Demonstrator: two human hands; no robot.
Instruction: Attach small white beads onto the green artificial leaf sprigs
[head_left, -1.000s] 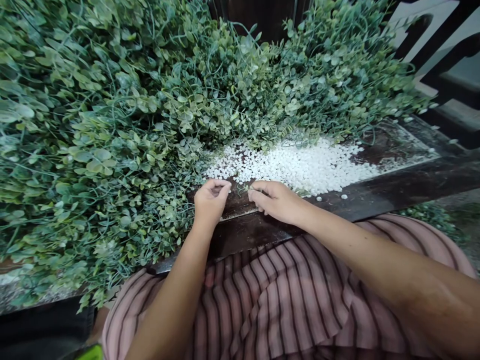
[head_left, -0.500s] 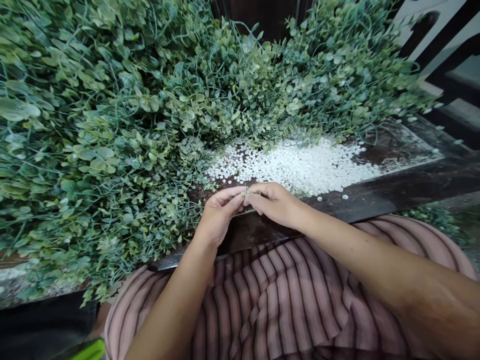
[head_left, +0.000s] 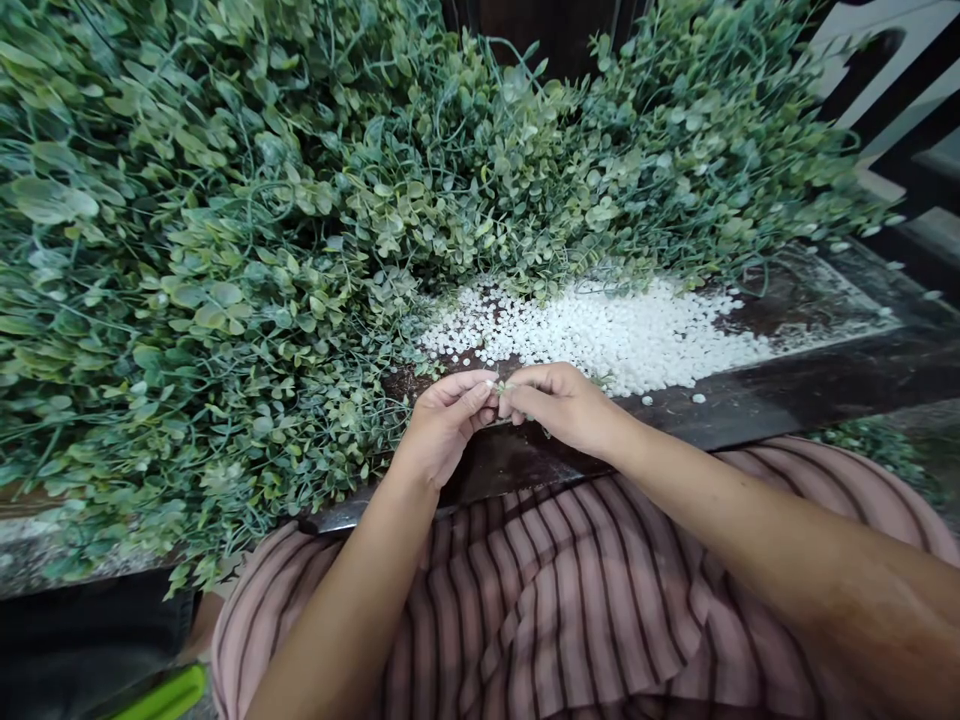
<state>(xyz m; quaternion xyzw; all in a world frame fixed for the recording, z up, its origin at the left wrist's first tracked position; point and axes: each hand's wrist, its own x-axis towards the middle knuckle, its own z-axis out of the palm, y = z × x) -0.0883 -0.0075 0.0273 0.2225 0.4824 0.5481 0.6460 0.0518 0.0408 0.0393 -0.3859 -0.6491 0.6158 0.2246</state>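
Low over the edge of a dark wooden surface [head_left: 517,465], my two hands meet fingertip to fingertip. My left hand [head_left: 446,420] is closed in a pinch of thumb and forefinger. From the other side, my right hand [head_left: 566,405] pinches too, its fingers curled under. A tiny green plastic sprig [head_left: 502,387] shows between the fingertips of both hands. A white speck lies by the left thumb tip; whether it is a small white piece or the nail I cannot tell. Just beyond the hands lies a spread of small round white pieces [head_left: 637,335].
Dense artificial greenery [head_left: 285,260] fills the left and back of the surface. A few loose white pieces lie near the front edge. Striped cloth [head_left: 555,600] covers my lap. At lower left is a bright green object [head_left: 161,697]; dark slatted woodwork [head_left: 900,110] stands at upper right.
My fingertips have drawn slightly apart, showing more of the sprig and the white speck. The whole view has shifted a little; the greenery and white pieces look the same.
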